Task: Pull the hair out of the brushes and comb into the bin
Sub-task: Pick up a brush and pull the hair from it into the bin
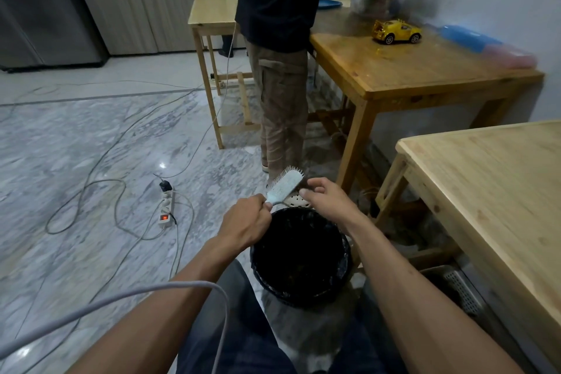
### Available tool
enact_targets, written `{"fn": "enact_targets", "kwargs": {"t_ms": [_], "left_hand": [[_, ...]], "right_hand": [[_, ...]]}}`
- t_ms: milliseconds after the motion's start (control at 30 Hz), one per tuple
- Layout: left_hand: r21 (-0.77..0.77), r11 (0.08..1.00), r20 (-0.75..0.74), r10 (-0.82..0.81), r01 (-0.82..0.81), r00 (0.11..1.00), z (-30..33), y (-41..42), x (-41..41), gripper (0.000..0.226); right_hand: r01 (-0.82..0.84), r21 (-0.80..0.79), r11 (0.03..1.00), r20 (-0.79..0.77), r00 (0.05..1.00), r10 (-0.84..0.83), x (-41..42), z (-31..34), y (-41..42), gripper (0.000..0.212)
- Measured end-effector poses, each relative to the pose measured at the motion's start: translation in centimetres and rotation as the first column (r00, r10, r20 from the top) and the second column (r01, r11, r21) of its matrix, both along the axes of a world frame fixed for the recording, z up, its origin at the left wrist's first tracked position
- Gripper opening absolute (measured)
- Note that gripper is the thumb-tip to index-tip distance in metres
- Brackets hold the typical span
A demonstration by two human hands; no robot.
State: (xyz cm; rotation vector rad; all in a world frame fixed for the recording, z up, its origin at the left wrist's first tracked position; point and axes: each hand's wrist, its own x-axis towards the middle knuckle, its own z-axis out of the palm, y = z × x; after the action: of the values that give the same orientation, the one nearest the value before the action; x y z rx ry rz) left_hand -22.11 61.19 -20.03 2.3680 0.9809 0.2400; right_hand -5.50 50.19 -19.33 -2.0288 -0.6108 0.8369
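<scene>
With my left hand clamped on the handle of the pale blue hairbrush above the black-lined bin, my right fingertips pinch hair at its bristles, which could drift onto the floor if I let go short of the rim.

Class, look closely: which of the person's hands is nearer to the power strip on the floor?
Left. The left hand holds the brush handle, closer to the power strip; the right hand is farther off beyond the brush.
</scene>
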Motion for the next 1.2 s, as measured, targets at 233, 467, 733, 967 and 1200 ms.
{"fn": "enact_targets", "kwargs": {"t_ms": [233,467,733,967,1200], "left_hand": [[0.090,0.996,0.070,-0.033,0.027,0.997,1.5,-1.2,0.7,0.023],[0.156,0.987,0.114,-0.054,0.035,0.992,2.4,-1.7,1.3,0.031],[0.199,0.978,0.192,-0.107,0.068,0.976,5.2,-1.9,2.5,0.027],[0.265,0.957,0.263,-0.189,0.117,0.946,8.5,-4.2,4.7,0.024],[0.250,0.939,0.362,-0.316,0.235,0.877,11.8,-8.7,8.2,0.025]], "right_hand": [[0.151,0.194,0.969,-0.298,0.950,-0.088,0.0,0.3,1.1,0.040],[0.288,0.323,0.902,-0.323,0.929,-0.181,0.5,2.7,1.3,0.013],[0.344,0.345,0.873,-0.271,0.928,-0.258,2.9,6.5,0.5,0.010],[0.379,0.428,0.820,-0.200,0.925,-0.324,4.1,11.2,-2.3,0.011],[0.482,0.479,0.734,-0.168,0.871,-0.463,6.2,14.8,-9.0,0.015]]}}
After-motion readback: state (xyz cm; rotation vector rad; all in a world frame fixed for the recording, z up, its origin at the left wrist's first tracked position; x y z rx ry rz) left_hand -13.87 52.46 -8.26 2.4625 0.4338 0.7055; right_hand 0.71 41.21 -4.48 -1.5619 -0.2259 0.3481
